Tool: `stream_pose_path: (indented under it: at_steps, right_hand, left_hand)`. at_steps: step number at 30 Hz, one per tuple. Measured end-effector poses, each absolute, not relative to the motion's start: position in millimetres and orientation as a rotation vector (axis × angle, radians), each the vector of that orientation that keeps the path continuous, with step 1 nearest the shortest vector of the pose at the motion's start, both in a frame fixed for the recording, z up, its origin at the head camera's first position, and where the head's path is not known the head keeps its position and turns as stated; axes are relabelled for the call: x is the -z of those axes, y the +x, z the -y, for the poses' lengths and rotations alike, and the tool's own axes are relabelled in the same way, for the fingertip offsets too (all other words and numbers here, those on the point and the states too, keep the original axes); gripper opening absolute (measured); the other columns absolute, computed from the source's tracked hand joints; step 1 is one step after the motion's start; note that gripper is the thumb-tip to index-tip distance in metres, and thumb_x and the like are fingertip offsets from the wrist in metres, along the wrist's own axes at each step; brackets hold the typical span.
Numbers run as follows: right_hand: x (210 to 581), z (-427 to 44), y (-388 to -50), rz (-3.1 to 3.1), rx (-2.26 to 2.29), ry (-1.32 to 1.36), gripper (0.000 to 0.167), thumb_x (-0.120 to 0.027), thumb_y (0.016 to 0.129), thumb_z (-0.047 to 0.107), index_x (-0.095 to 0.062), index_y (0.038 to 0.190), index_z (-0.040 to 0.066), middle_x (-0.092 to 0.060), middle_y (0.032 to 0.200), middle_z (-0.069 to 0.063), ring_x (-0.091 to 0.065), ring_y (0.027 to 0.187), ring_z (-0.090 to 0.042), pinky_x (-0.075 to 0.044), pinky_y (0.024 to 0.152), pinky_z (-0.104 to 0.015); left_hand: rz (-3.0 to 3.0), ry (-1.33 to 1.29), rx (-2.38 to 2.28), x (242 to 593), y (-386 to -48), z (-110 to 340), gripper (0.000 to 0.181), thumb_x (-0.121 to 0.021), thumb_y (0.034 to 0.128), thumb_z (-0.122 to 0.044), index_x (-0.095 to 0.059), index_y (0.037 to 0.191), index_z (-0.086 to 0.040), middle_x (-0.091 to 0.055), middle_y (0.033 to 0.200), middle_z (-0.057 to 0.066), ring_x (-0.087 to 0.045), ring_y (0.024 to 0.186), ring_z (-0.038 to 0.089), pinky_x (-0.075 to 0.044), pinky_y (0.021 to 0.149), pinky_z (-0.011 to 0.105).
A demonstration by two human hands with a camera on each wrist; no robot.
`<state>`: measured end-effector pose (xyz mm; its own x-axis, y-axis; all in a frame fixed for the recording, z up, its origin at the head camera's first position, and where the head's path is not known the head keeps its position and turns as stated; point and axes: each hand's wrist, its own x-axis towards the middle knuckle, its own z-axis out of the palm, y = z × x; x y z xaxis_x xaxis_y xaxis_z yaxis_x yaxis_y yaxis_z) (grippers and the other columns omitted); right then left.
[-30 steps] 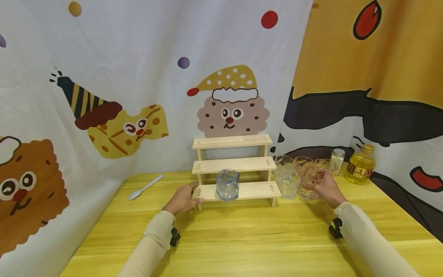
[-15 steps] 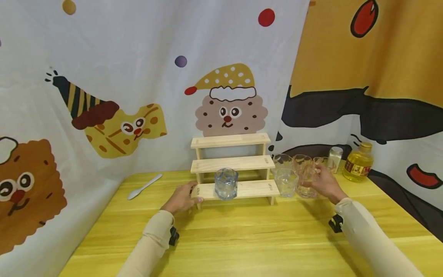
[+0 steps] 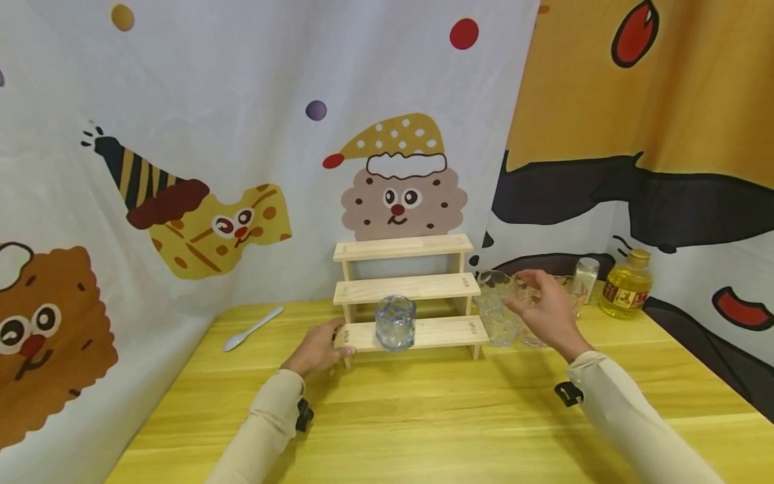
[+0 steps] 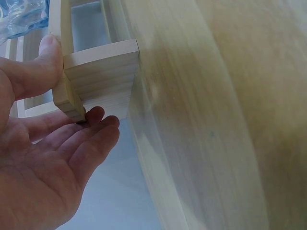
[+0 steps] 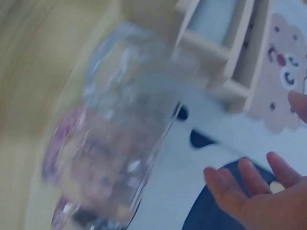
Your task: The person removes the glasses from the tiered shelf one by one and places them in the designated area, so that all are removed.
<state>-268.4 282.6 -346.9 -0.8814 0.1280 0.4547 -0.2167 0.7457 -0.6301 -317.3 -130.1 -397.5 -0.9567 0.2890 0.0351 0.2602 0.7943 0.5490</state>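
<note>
My left hand [image 3: 317,346] holds the left end of the lowest step of a three-tier wooden display shelf [image 3: 447,329]. In the left wrist view, the thumb lies on the board and the fingers curl beneath it. A bluish clear glass [image 3: 396,323] stands on that lowest step. To the shelf's right, clear glasses [image 3: 500,323] and pink-tinted glasses [image 3: 535,336] are grouped on the table. My right hand [image 3: 550,312] hovers over them, fingers spread and apart from the thumb, holding nothing in the right wrist view [image 5: 268,201]. It partly hides the pink glasses.
Behind the glasses at the right stand a shaker with white contents [image 3: 585,279] and a bottle of yellow oil [image 3: 627,286]. A white spoon [image 3: 252,329] lies on the wooden table [image 3: 411,417] at the left. A printed curtain [image 3: 242,101] hangs close behind the shelf.
My right hand has let go of the front pink glass and moved up and left above the glasses. The left hand keeps its hold on the shelf.
</note>
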Motion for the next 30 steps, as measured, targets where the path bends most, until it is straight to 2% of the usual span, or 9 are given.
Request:
stream_pose_path:
  at_steps: [5,9,13,16,23,30]
  right_hand:
    - [345.0,-258.5,-270.7,2.421,-1.140,0.236,0.052,-0.074,0.092,0.014,-0.051,0.135,-0.002,-0.055,0.136,-0.026,-0.052,0.128,-0.045,-0.050,0.102,-0.060]
    - [346.9,-240.9,-274.7,2.451,-1.245,0.403,0.057,-0.074,0.092,0.018,-0.048,0.140,0.001,-0.053,0.140,-0.025,-0.051,0.131,-0.043,-0.048,0.104,-0.060]
    - [352.7,-224.8,-280.2,2.474,-1.292,0.533,0.062,-0.076,0.091,0.019,-0.047,0.143,0.003,-0.055,0.138,-0.025,-0.055,0.127,-0.042,-0.050,0.102,-0.060]
    - [357.3,-212.4,-282.9,2.493,-1.332,0.577,0.063,-0.077,0.090,0.019,-0.047,0.143,0.004,-0.057,0.134,-0.024,-0.058,0.124,-0.041,-0.049,0.102,-0.060]
    - [365.3,-188.7,-287.4,2.613,-1.461,0.686,0.070,-0.073,0.093,0.022,-0.038,0.151,0.005,-0.052,0.140,-0.027,-0.053,0.130,-0.045,-0.049,0.105,-0.057]
    - [370.6,-168.4,-294.1,2.688,-1.579,0.618,0.076,-0.077,0.090,0.026,-0.036,0.154,0.016,-0.052,0.143,-0.017,-0.052,0.134,-0.039,-0.046,0.110,-0.054]
  left_hand:
    - [-2.927,0.450,-0.880,397.4,-318.4,130.5,0.065,-0.074,0.0926,-0.024,-0.046,0.148,-0.004,-0.065,0.129,0.020,-0.066,0.106,0.028,-0.056,0.089,0.044]
    - [-2.927,0.451,-0.880,396.6,-319.3,131.1,0.065,-0.074,0.0926,-0.024,-0.046,0.148,-0.005,-0.065,0.128,0.020,-0.066,0.106,0.028,-0.056,0.088,0.044]
    - [-2.930,0.453,-0.881,396.3,-319.3,130.9,0.065,-0.074,0.0925,-0.024,-0.046,0.148,-0.004,-0.066,0.126,0.020,-0.066,0.105,0.028,-0.056,0.088,0.044]
    - [-2.931,0.447,-0.877,396.4,-318.3,130.0,0.065,-0.074,0.0923,-0.023,-0.046,0.148,-0.004,-0.066,0.127,0.020,-0.066,0.105,0.028,-0.056,0.089,0.044]
    - [-2.921,0.435,-0.887,398.4,-319.4,129.6,0.067,-0.074,0.0927,-0.024,-0.045,0.149,-0.004,-0.065,0.129,0.020,-0.066,0.105,0.028,-0.055,0.090,0.045]
    - [-2.911,0.434,-0.889,397.1,-318.5,129.7,0.066,-0.073,0.0930,-0.024,-0.045,0.149,-0.005,-0.066,0.125,0.019,-0.066,0.099,0.024,-0.056,0.086,0.043]
